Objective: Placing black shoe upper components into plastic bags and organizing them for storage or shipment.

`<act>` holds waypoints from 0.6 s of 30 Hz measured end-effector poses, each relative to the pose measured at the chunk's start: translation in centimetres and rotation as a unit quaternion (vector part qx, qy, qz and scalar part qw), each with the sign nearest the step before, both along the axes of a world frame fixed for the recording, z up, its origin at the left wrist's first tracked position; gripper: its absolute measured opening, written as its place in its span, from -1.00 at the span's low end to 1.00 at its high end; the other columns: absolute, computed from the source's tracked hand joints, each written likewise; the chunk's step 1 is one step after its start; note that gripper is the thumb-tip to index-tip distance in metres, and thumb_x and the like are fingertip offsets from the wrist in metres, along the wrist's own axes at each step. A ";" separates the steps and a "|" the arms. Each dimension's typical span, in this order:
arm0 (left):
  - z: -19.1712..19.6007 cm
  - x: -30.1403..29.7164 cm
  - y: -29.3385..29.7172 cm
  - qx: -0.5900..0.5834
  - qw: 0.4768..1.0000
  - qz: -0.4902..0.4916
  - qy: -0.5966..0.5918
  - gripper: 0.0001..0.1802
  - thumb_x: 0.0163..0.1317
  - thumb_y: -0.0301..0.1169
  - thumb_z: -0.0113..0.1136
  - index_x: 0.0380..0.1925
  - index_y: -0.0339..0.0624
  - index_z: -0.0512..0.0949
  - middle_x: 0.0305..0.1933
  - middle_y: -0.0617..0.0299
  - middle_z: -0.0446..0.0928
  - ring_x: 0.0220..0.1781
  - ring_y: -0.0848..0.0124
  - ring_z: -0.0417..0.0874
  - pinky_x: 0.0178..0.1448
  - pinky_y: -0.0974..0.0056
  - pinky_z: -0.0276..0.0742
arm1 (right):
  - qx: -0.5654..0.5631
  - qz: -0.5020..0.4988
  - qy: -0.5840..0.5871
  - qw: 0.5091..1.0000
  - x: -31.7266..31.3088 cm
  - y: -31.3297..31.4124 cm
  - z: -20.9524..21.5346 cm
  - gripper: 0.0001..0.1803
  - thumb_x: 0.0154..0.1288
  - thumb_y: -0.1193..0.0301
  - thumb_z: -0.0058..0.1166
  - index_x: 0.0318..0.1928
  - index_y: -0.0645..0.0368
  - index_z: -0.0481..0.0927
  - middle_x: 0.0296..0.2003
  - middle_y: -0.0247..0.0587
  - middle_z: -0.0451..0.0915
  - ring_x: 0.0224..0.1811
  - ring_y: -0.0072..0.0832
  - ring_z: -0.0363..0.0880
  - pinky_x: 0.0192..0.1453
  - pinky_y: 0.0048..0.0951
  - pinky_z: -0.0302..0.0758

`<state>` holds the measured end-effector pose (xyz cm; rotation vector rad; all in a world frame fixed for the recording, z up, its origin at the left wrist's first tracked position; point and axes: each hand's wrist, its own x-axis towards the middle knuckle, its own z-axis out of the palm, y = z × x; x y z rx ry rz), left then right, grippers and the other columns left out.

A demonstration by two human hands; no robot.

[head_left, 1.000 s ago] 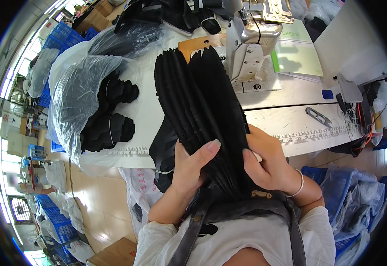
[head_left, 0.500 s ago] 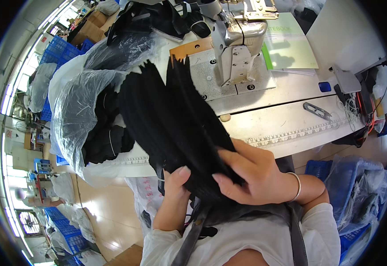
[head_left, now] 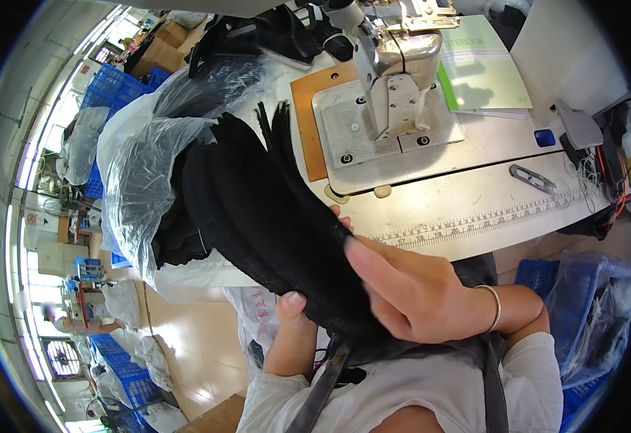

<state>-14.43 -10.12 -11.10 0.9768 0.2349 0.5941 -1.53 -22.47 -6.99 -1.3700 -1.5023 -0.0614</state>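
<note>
Left grip [head_left: 292,335], thumb upward, on black stack [head_left: 261,209], right grip [head_left: 416,297] opposite

Green booklet [head_left: 490,81] beside sewing machine [head_left: 402,105]

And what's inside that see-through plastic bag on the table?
Black pieces show at the plastic bag's open side. The held black stack blocks part of the opening, so whatever lies behind it can't be seen.

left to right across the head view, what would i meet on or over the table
Translucent plastic bag, bundle of long black fabric, silver metal sewing machine, grey metal thread snips, tangled white thread.
</note>
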 end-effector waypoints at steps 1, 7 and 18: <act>0.1 -0.2 -0.1 -0.007 1.000 -0.006 0.011 0.07 -0.17 0.04 0.23 0.25 -0.41 0.03 0.27 -0.09 0.17 0.26 0.15 0.31 0.37 0.10 0.22 | 0.026 0.032 0.014 0.999 0.3 0.1 -0.2 -0.54 -0.01 0.68 -0.01 0.00 0.37 0.47 -0.15 0.22 0.48 -0.34 -0.12 0.58 -0.28 -0.40 0.53; 1.2 0.1 -1.2 0.004 0.993 0.027 0.116 -0.02 -0.20 -0.03 0.23 0.22 -0.33 0.15 0.24 -0.04 0.26 0.25 0.15 0.33 0.37 0.14 0.19 | -0.073 -0.009 0.046 0.996 0.4 -0.6 0.5 -0.49 -0.03 0.54 0.11 0.04 0.32 0.43 -0.10 0.16 0.47 -0.27 -0.13 0.59 -0.29 -0.38 0.56; 0.3 0.9 -0.8 -0.030 0.999 0.019 0.036 -0.22 -0.16 -0.40 0.40 0.10 -0.31 0.27 0.00 0.11 0.44 0.03 0.29 0.49 0.12 0.22 0.42 | -0.090 0.009 0.025 0.996 1.5 -0.2 -0.2 -0.48 -0.04 0.65 0.00 0.05 0.31 0.43 -0.15 0.11 0.48 -0.30 -0.09 0.56 -0.28 -0.34 0.52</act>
